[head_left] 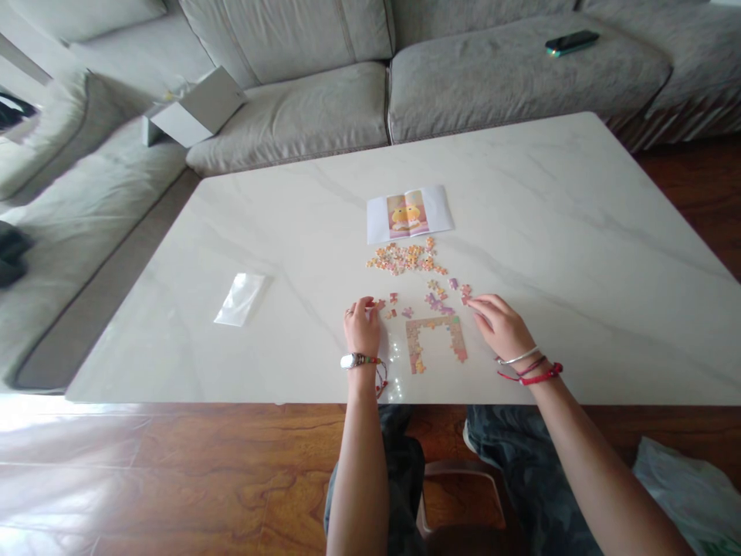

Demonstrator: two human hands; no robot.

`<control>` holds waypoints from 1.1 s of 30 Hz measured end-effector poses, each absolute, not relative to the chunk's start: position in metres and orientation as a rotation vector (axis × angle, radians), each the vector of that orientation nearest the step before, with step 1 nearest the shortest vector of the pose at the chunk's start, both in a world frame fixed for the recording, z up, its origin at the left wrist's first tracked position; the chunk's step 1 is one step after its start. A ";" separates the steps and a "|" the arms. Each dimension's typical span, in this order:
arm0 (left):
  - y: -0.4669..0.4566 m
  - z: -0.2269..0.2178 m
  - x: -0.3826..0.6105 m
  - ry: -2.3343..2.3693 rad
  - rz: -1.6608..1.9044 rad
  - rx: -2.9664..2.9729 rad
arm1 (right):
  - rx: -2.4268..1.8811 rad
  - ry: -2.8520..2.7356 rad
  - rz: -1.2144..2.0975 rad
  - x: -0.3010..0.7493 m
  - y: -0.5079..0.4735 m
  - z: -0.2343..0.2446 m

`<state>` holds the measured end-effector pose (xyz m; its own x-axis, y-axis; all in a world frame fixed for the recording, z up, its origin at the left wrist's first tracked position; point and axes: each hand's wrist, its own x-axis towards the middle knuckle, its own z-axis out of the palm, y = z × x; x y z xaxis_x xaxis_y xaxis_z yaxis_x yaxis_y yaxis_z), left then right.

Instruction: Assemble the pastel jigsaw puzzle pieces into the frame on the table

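Note:
My left hand (362, 328) rests on the table with its fingers curled together, and a small pinkish puzzle piece (380, 304) shows at the fingertips. On the other side, my right hand (502, 327) has thumb and fingers pinched at a pink puzzle piece (465, 300). Between the hands lies a partly joined puzzle frame (412, 340), with a top edge and two sides. Several loose pieces lie just above it, among them a purple cluster (438, 303). Farther off is a pile of orange and pink puzzle pieces (399, 259).
Behind the pile lies a creased reference sheet (379, 220) with a picture of two yellow figures. A clear plastic bag (240, 299) is at the left of the white marbled table (289, 224). A grey sofa (306, 100) holds a white box (200, 106) and a dark phone-like object (572, 43).

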<state>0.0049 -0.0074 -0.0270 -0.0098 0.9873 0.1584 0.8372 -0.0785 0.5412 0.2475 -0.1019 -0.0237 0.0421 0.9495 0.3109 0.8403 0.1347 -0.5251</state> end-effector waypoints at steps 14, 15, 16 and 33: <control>-0.010 -0.023 0.000 1.959 0.778 1.995 | -1.707 -1.817 0.245 0.250 -0.102 -0.026; -0.010 -0.023 0.000 1.965 0.771 1.990 | -1.706 -1.817 0.244 0.250 -0.102 -0.026; -0.010 -0.023 0.000 1.967 0.760 1.987 | -1.706 -1.816 0.243 0.250 -0.102 -0.027; -0.008 -0.026 0.006 1.972 0.739 1.994 | -1.719 -1.821 0.238 0.250 -0.102 -0.025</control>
<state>0.0057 -0.0083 -0.0264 -0.0394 0.9824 0.1826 0.8604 -0.0595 0.5062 0.2504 -0.1020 -0.0252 0.0351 0.9509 0.3074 0.8400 0.1386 -0.5246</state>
